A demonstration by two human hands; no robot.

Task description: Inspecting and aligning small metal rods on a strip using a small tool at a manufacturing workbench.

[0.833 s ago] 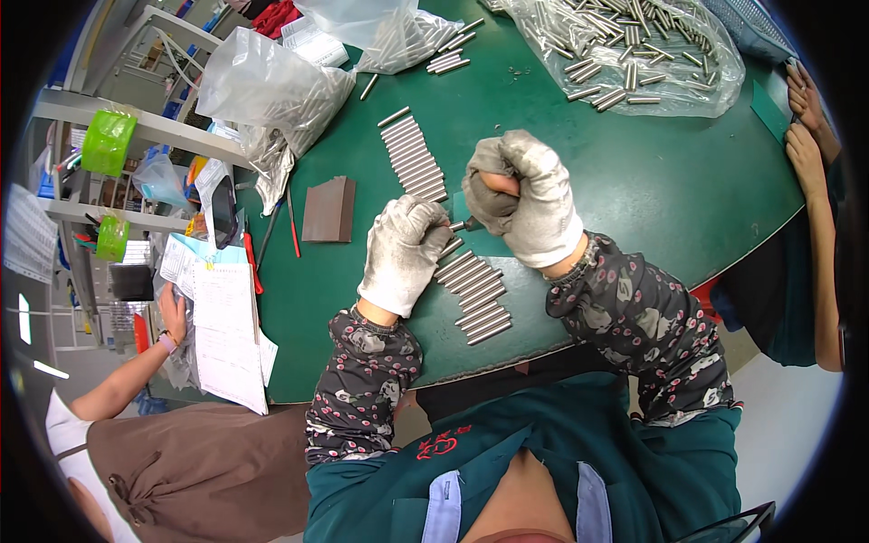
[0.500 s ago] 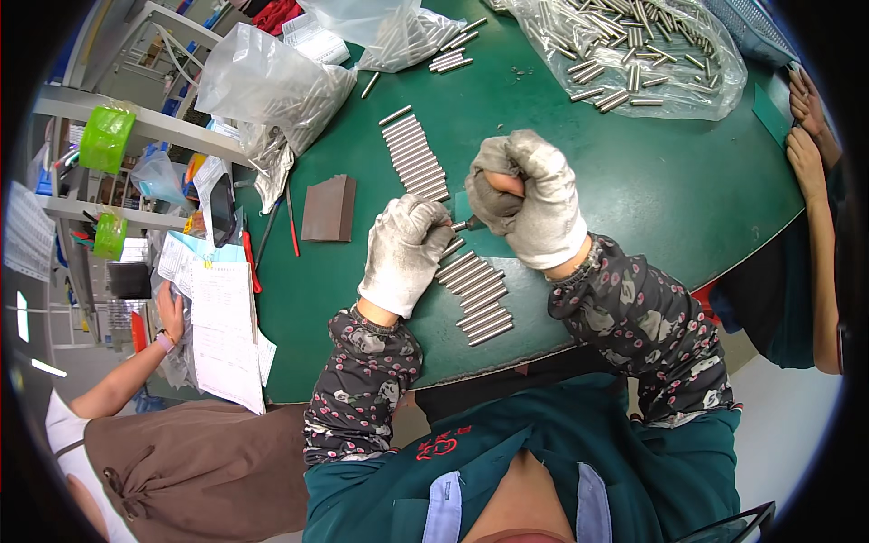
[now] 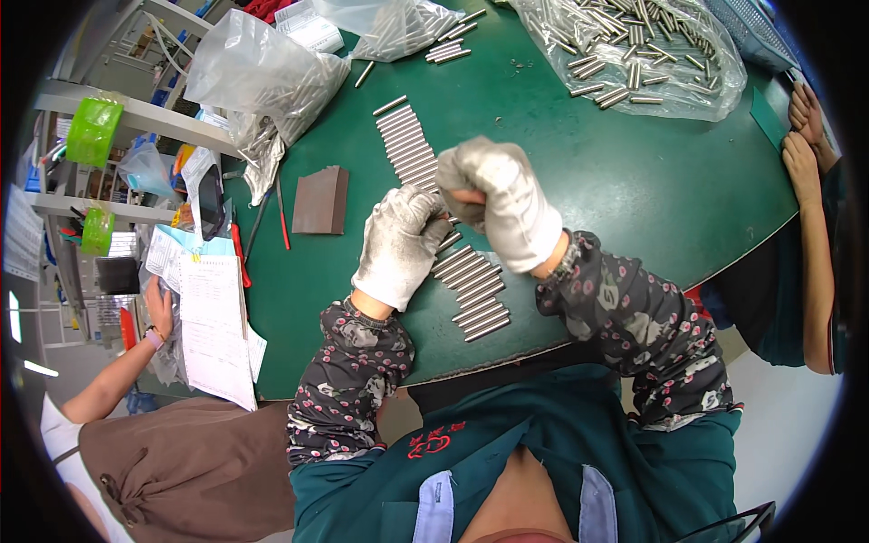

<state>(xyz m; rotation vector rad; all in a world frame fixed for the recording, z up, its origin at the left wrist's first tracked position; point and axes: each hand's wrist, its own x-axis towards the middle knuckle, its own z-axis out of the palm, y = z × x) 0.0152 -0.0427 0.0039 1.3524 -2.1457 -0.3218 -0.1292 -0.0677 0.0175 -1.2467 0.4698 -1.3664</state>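
Note:
My left hand [image 3: 396,249], in a pale work glove, is closed on a metal pin [image 3: 453,220], of which only a short end shows between my hands. My right hand [image 3: 507,206], gloved with a bare thumb showing, is curled into a fist right beside that end; what it grips is hidden now. Beyond my left hand runs a slanting row of metal pins [image 3: 407,145] on the table. On the near side of both hands lies a second group of metal pins [image 3: 472,294], side by side.
A brown block [image 3: 320,201] sits left of my hands on the green table [image 3: 615,208]. Clear bags of pins [image 3: 294,86] and an open plastic sheet heaped with pins [image 3: 634,54] lie at the back. Papers [image 3: 213,317] and red-handled tools [image 3: 283,226] are at left; people's hands rest at both sides.
My right fist has moved left, up against my left hand. The small dark tool tip that showed at its fingers is hidden now. The view has shifted slightly.

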